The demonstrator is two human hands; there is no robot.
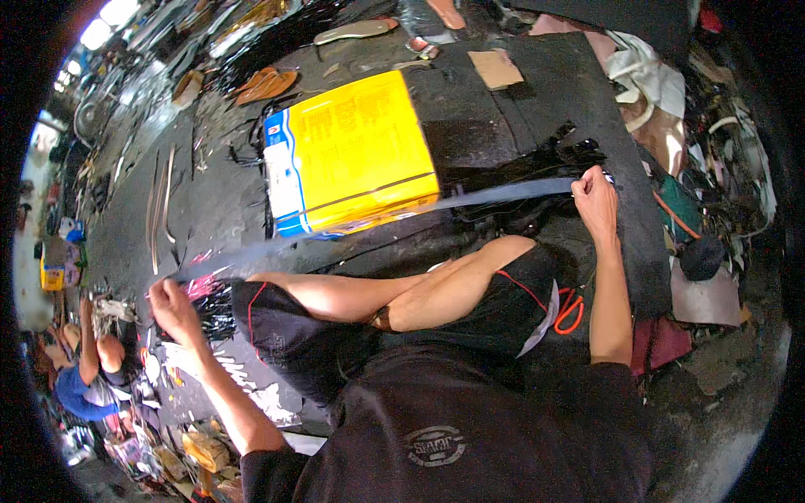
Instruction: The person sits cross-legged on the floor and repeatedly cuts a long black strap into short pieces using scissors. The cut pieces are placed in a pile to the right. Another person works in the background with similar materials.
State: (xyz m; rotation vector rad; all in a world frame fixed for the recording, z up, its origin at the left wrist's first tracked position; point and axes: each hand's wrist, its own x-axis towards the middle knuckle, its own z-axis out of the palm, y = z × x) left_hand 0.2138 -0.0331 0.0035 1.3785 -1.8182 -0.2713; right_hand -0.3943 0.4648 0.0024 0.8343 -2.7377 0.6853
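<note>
A long, thin greyish strip point(511, 191) is stretched across in front of me, blurred by motion along its left part. My right hand point(597, 205), at the far right, is closed in a pinch on one end. At the left, beside my knee, my left hand point(173, 312) is closed around the other end. Behind the strip stands a yellow box point(360, 147) with a blue and white side band; the strip runs past its near lower edge. I cannot tell whether the two touch. Black glossy strips point(495, 180) lie to the box's right.
My crossed legs point(402, 298) fill the near middle. Orange-handled scissors point(571, 313) lie beside my right knee. An orange sandal point(267, 85), a sole point(356, 32) and a cardboard piece point(495, 70) lie farther off. Another person point(88, 390) sits at the left.
</note>
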